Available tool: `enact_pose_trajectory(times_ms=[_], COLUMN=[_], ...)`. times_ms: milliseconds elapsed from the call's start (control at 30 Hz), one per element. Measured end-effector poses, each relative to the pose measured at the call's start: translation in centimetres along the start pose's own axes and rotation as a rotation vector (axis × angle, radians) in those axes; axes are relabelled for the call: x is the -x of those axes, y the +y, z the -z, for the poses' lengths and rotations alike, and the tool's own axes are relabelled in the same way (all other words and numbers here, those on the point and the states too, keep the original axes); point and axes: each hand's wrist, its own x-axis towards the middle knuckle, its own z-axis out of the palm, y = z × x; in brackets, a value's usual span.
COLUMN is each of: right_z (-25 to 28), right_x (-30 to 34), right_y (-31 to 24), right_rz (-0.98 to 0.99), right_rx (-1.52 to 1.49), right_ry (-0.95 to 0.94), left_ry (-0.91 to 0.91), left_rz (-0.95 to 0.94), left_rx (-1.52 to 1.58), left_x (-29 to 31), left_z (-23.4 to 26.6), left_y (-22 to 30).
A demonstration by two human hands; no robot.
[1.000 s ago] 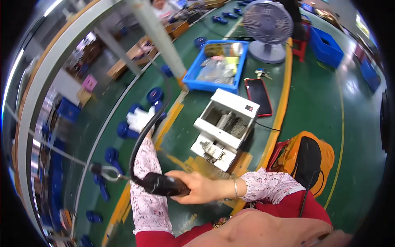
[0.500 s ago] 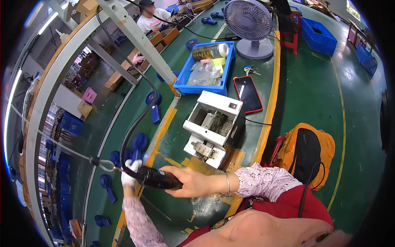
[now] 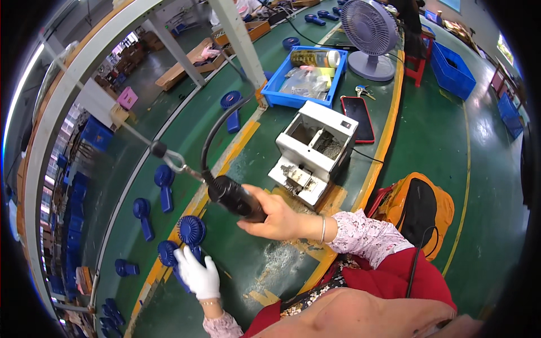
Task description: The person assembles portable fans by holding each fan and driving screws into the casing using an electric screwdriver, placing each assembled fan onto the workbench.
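My right hand (image 3: 276,217), bare with a bracelet at the wrist, is wrapped round a black electric screwdriver (image 3: 234,197), held tilted above the bench. A cable and a metal hook join the screwdriver's upper left end. My left hand (image 3: 197,273), in a white glove, lies over a dark blue handheld fan (image 3: 168,253), thumb apart from its fingers. The palm hides part of that fan, so a firm hold does not show. Just beyond the fingertips lies another blue handheld fan (image 3: 191,230). A white screw feeder (image 3: 321,127) stands beyond my right hand.
A blue tray (image 3: 298,101) holds a jar and plastic bags. Nearby are a phone (image 3: 358,119), keys (image 3: 365,92) and a grey desk fan (image 3: 371,34). More handheld fans (image 3: 164,186) lie left of the white frame post (image 3: 239,39). An orange backpack (image 3: 414,208) sits at right.
The screwdriver in my right hand has moved up and away from my left hand, which was beside it. My left hand now shows fully over the fan. The whole view has shifted.
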Motion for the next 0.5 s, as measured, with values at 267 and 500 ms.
enact_pose_trajectory(times_ms=[267, 500], right_z=[2.9, 3.7], right_x=[-3.1, -5.1], right_y=[-1.7, -0.5], right_rz=[0.231, 0.316], right_rx=[0.425, 0.604], right_ry=[0.203, 0.355], left_ry=[-0.398, -0.917], left_rz=[0.297, 0.471], left_rx=[1.438, 2.569], left_x=[-2.6, -0.3], left_z=[-2.3, -3.6], left_y=[-0.5, 7.1])
